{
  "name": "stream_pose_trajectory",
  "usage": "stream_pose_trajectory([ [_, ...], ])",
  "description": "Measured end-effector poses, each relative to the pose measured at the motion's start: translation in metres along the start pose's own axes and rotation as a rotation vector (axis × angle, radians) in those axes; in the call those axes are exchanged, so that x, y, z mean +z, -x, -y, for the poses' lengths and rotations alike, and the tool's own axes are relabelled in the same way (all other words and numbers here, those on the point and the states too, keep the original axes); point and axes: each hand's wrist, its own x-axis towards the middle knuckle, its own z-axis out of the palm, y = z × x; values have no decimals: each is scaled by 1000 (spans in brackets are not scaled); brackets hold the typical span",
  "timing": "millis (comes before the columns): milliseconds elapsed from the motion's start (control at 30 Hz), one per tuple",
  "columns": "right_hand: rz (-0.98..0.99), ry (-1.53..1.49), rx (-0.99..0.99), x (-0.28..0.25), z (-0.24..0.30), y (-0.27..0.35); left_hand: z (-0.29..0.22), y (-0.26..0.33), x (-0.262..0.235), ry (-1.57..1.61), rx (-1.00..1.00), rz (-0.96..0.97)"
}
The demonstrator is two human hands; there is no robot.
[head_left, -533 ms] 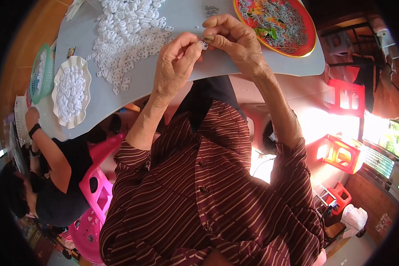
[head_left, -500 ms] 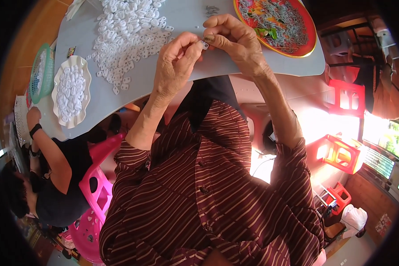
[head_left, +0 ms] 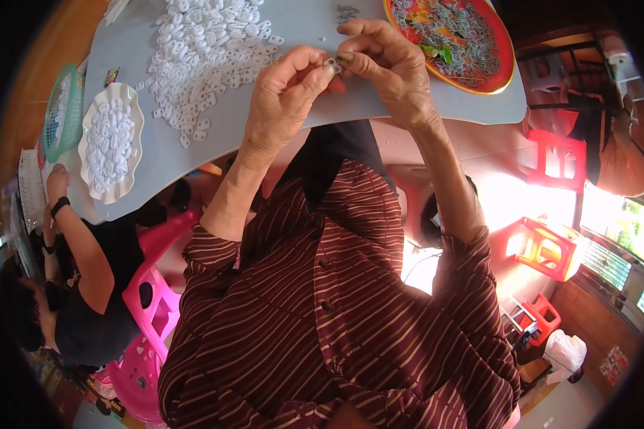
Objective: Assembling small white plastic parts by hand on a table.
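Note:
Over the table's near edge, my left hand (head_left: 286, 89) pinches a small white plastic piece (head_left: 333, 66) between thumb and fingers. My right hand (head_left: 388, 68) meets it there, thumb and forefinger closed at the same piece. Whatever the right fingertips hold is too small to make out. Beyond my left hand spreads a pile of small white plastic pieces (head_left: 200, 64), some with two holes. At the right, a red and yellow tray (head_left: 506, 68) bears many thin grey metal pins, with a green leafy bit (head_left: 436, 53) among them.
A wavy-rimmed white dish (head_left: 137, 136) of white pieces stands at the table's left, beside a green basket (head_left: 71, 107). A few grey pins (head_left: 346, 13) lie near the tray. Another person (head_left: 93, 286) sits at left on a pink chair (head_left: 150, 300). Red stools (head_left: 551, 247) stand right.
Both hands have shifted slightly to the right, and the white piece has turned between my fingertips. The view has moved a little. The other person's hand is slightly lower against the table.

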Motion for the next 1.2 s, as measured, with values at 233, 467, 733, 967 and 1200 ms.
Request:
stream_pose_trajectory([
  [233, -57, 67, -107, 5, -5, 1, 2, -1, 7, 100, 18, -86],
  [467, -65, 175, -8, 4, -1, 0, 2, -2, 7, 219, -3, -84],
  [733, -76, 416, -10, 10, 10, 2, 5, -1, 4, 137, 13, -53],
  [967, -78, 367, 17, 6, 7, 0, 6, -1, 2, 83, 35, -70],
  [1200, -54, 295, -5, 5, 1, -1, 5, -2, 3, 227, 36, -57],
])
